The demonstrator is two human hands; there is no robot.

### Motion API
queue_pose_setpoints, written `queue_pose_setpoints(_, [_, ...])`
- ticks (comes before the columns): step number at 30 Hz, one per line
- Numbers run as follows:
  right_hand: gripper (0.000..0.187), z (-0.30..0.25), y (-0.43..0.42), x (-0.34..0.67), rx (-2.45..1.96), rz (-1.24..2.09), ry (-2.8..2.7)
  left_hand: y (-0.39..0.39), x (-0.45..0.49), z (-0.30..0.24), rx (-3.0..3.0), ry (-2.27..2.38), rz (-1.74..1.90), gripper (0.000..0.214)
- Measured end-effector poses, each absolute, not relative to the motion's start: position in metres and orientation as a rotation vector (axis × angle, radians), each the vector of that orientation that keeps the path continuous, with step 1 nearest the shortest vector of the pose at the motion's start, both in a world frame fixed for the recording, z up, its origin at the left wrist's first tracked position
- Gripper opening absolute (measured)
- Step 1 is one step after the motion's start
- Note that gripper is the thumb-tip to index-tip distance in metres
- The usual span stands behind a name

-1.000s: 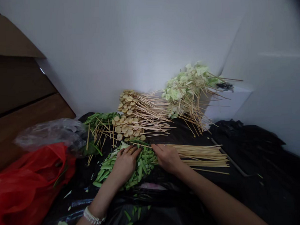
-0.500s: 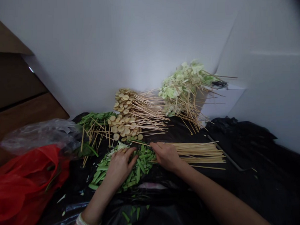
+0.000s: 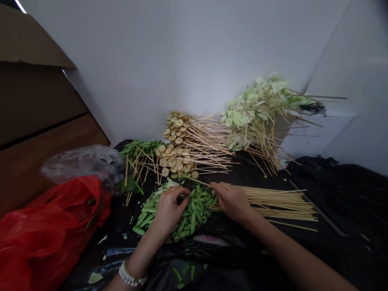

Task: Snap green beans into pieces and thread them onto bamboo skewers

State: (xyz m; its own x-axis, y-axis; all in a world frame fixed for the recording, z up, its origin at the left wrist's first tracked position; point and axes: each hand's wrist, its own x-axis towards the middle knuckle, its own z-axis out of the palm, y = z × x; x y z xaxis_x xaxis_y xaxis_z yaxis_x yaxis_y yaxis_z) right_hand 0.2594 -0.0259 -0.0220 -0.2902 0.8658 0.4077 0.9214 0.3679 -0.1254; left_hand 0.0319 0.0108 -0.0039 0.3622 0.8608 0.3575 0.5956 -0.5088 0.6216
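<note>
My right hand is closed around a bamboo skewer, whose tip points left and bears a bit of green. Under and beside that hand lies a bundle of loose bamboo skewers. My left hand rests over a heap of cut green vegetable pieces, which look like sliced beans. Its thumb and forefinger come together in a pinch; whatever is between the tips is too small to make out. Pale shreds sit at the heap's back edge.
Skewered potato slices are stacked behind the heap, beside green skewers. Skewered cabbage stands at back right. A red bag and clear plastic lie left. Black plastic covers the surface; a thin rod lies right.
The view has swung left, so everything sits further right. My left hand's fingers have drawn from spread over the green pieces into a pinch. My right hand keeps its hold on the skewer.
</note>
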Motion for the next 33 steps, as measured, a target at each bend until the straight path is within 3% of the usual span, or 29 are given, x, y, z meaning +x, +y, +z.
queue_pose_setpoints(4, [0.032, -0.022, -0.024, 0.261, -1.563, -0.178, -2.195, 0.007, 0.032, -0.003, 2.307, 1.299, 0.896, 0.025])
queue_pose_setpoints(9, [0.032, -0.023, -0.025, 0.260, -1.527, -0.170, -2.215, 0.001, 0.035, -0.002, 2.511, 1.191, 0.666, 0.024])
queue_pose_setpoints(13, [0.032, -0.021, -0.026, 0.260, -1.524, -0.156, -2.209, 0.004, 0.034, -0.001, 2.410, 1.193, 0.822, 0.020])
queue_pose_setpoints(19, [0.034, -0.017, -0.031, 0.258, -1.471, -0.259, -2.217, 0.005, 0.032, 0.000, 2.006, 1.304, 1.166, 0.008])
queue_pose_setpoints(25, [0.034, -0.016, -0.035, 0.255, -1.410, -0.387, -2.159, 0.008, 0.037, -0.007, 1.473, 1.148, 1.235, 0.035])
queue_pose_setpoints(33, [0.041, -0.011, -0.040, 0.253, -1.257, -0.485, -2.150, 0.003, 0.036, 0.011, 0.692, 0.814, 1.182, 0.036])
